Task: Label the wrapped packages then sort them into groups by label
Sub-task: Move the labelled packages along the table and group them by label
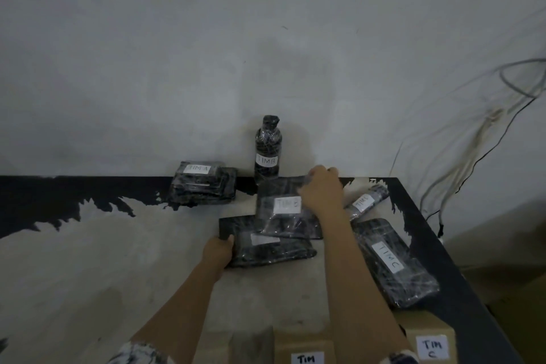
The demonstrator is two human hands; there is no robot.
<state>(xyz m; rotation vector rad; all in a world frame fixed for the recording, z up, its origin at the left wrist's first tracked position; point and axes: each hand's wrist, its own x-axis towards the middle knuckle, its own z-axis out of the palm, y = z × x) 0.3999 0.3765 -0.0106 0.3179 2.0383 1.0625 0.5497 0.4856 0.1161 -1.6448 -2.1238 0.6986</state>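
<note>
Several black packages in clear wrap lie on the table (88, 260). My left hand (218, 251) grips the left edge of a flat package (274, 248) whose white label is blurred. My right hand (320, 189) holds the far right part of a flat package labelled TIM B (283, 216), which overlaps the first one. A wrapped bottle labelled TIM B (266, 151) stands upright against the wall. To the left lies a package labelled TIM A (204, 183). A small tube labelled TIM C (366, 201) and a long flat package labelled TIM C (394, 263) lie at the right.
Two cardboard boxes sit at the near edge, one marked TIM C (431, 343), the other (304, 352) showing only TIM. Cables (472, 142) hang down the wall at the right. The table's right edge (461, 275) runs diagonally past the packages.
</note>
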